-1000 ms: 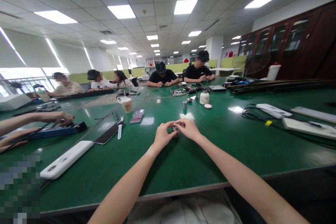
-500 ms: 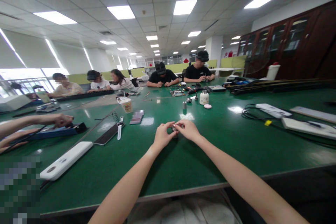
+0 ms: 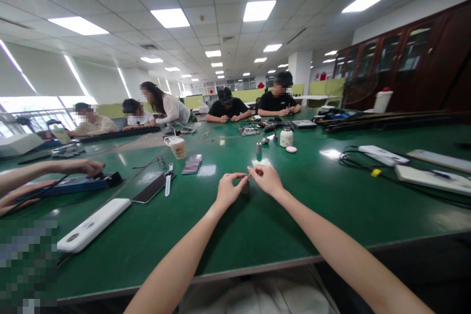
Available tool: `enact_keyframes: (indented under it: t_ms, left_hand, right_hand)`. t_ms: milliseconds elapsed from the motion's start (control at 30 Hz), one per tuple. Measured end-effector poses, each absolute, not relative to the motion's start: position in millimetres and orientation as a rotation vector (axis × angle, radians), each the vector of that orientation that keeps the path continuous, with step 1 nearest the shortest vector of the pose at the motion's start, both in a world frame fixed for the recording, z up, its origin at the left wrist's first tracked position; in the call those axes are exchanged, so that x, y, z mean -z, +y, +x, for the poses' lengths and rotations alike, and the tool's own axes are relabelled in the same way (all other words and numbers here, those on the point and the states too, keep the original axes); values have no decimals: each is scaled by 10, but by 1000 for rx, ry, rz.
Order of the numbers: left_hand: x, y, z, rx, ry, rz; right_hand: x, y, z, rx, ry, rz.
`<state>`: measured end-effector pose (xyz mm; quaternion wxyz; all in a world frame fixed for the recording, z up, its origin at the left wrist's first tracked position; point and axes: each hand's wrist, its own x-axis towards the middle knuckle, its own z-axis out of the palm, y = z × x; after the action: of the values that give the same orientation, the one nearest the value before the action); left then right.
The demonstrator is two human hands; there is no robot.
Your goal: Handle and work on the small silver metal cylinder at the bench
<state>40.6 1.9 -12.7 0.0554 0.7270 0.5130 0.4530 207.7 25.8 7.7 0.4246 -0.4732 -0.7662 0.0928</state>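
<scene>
In front of me, my left hand [image 3: 228, 189] curves its thumb and fingers about the upper part of a small dull cylinder [image 3: 246, 188] on the green table. My right hand [image 3: 268, 180] is closed in a pinch just right of the cylinder's top, its fingertips close to the left ones. Whatever lies in that pinch is too small to make out. Beyond my hands a grey metal cylinder [image 3: 258, 148] stands upright. Farther right are a white patterned jar [image 3: 286, 137] and a pale pink round lid [image 3: 291, 149].
Left of my hands lie a blurred purplish packet [image 3: 192, 164], a wristwatch [image 3: 168, 184], a black tablet-like slab [image 3: 152, 189] and a white power strip [image 3: 93, 225]. A lidded cup [image 3: 177, 147] stands farther back. Another person's hand [image 3: 88, 167] works at left. Cables [image 3: 353, 159] lie right.
My right fingertips have lifted slightly and drawn apart from my left hand. A person at the far left has risen from a lower, leaning posture.
</scene>
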Motion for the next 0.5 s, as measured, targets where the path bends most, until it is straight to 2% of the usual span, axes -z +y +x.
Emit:
enact_keyframes:
  t_ms: [500]
  left_hand:
    - [119,200,263,-1578,1566,2056]
  right_hand:
    - [-86,261,2100,-229,-1833,-1210]
